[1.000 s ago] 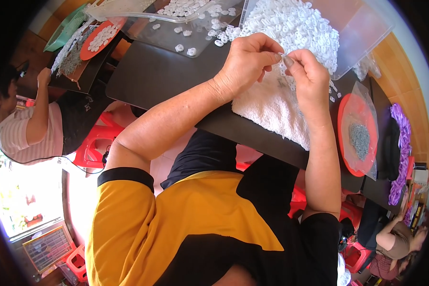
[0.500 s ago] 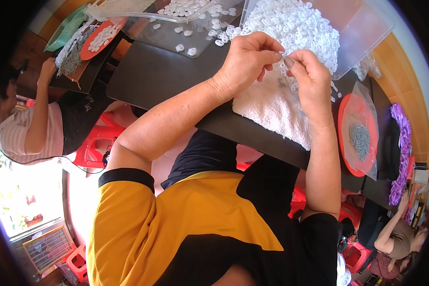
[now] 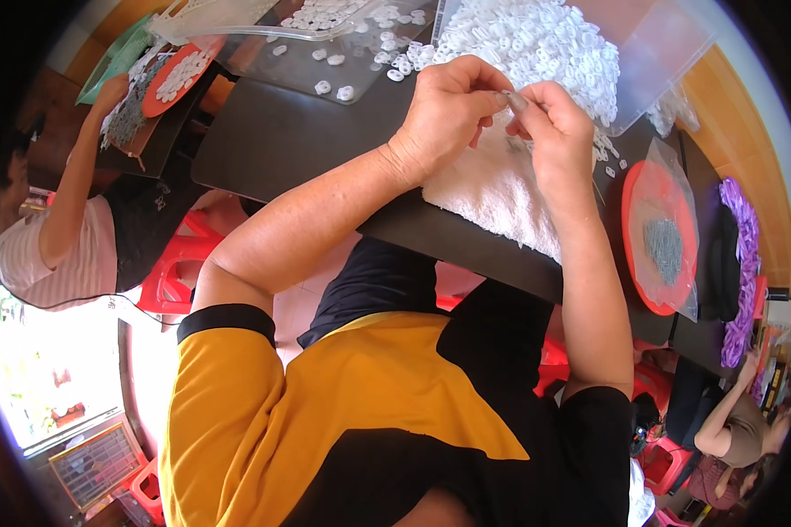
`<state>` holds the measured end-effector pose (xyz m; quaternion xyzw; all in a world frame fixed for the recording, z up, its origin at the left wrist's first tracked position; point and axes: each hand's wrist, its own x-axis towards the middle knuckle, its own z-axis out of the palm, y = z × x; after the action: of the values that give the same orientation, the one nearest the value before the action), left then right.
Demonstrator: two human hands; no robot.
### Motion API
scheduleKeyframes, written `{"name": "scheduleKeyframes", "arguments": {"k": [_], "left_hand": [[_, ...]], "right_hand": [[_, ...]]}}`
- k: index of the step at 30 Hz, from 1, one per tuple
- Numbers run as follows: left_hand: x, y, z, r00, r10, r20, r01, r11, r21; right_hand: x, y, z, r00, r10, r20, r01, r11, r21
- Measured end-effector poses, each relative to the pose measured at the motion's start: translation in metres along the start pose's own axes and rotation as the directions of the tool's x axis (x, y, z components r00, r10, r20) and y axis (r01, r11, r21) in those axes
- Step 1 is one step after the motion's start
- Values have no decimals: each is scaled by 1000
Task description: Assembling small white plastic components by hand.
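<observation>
White plastic pieces point(image 3: 536, 44), heaped beyond left fingers point(image 3: 489, 104) and right fingers point(image 3: 525, 109), both pinched, cannot tell on what.

No text, label or number can be read here. A pale mark (lettering or plain motif, I cannot tell which) stands on the dark clothing point(image 3: 141, 224) of the person point(image 3: 57, 250) at left. The boxy items point(image 3: 771, 386) near the right rim are too blurred to read, and so is the framed panel point(image 3: 98, 464) at lower left. On the small white pieces point(image 3: 529, 44), any print is too fine to tell.
</observation>
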<state>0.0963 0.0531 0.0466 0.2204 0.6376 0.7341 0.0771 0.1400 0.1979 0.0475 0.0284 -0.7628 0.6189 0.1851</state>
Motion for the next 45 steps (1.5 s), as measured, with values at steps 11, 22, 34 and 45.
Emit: {"name": "scheduleKeyframes", "arguments": {"k": [11, 22, 34, 45], "left_hand": [[2, -3, -3, 999, -13, -41, 8, 992, -123], [3, 5, -4, 996, -94, 14, 94, 996, 10], [4, -8, -1, 996, -84, -17, 84, 996, -8], [13, 8, -27, 909, 364, -205, -396, 906, -149]], "right_hand": [[-1, -12, -4, 997, 51, 53, -54, 998, 41], [3, 2, -10, 997, -77, 29, 81, 987, -135], [-4, -2, 10, 996, 80, -26, -79, 995, 61], [-14, -17, 22, 911, -302, 280, 411, 716, -565]]}}
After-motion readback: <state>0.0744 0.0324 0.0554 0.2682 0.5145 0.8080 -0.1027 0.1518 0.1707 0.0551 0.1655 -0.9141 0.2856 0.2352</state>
